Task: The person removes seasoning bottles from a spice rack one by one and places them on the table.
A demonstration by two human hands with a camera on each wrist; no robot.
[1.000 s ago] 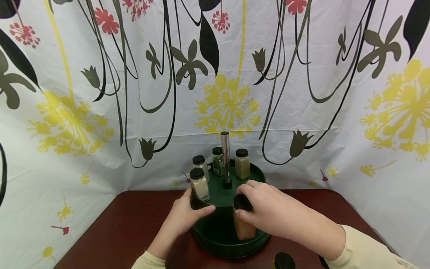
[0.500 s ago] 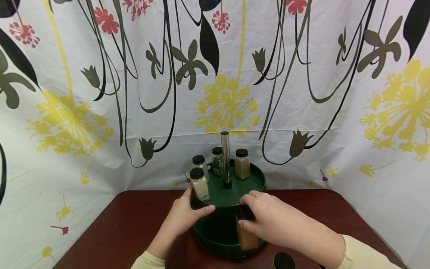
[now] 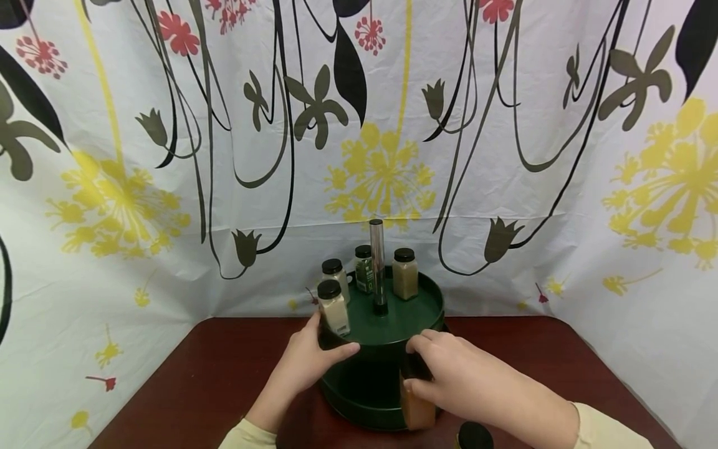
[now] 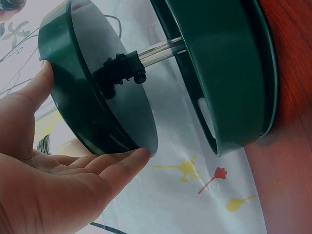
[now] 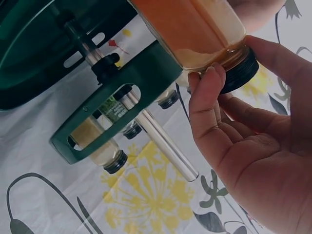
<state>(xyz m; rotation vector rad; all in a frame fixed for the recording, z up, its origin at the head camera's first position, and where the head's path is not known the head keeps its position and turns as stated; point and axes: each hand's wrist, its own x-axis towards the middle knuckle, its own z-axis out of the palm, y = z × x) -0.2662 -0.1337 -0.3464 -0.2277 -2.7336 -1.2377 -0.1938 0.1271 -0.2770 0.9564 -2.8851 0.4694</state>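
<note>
In the head view, my right hand [image 3: 454,371] grips a spice jar [image 3: 417,408] of orange-brown powder by its black lid. The jar is at the front right of a green two-tier turntable, below the upper tier [image 3: 404,324]. The right wrist view shows thumb and fingertips pinching around the lid, with the glass body [image 5: 195,29] beyond. My left hand [image 3: 311,355] rests against the left front of the upper tier's wall. Thumb and fingers are spread and fairly straight along it, as the left wrist view shows on the green rim [image 4: 73,83].
On the upper tier stand several black-lidded spice jars, such as a pale one [image 3: 335,312] and a tan one [image 3: 405,277], around a clear post [image 3: 377,265]. Another black lid [image 3: 473,434] shows at the table's front. A floral curtain [image 3: 381,112] hangs behind the table [image 3: 185,380].
My right hand has brought the spice jar down and slightly right, from over the lower tier toward its front right edge. The left hand has stayed in place on the upper tier.
</note>
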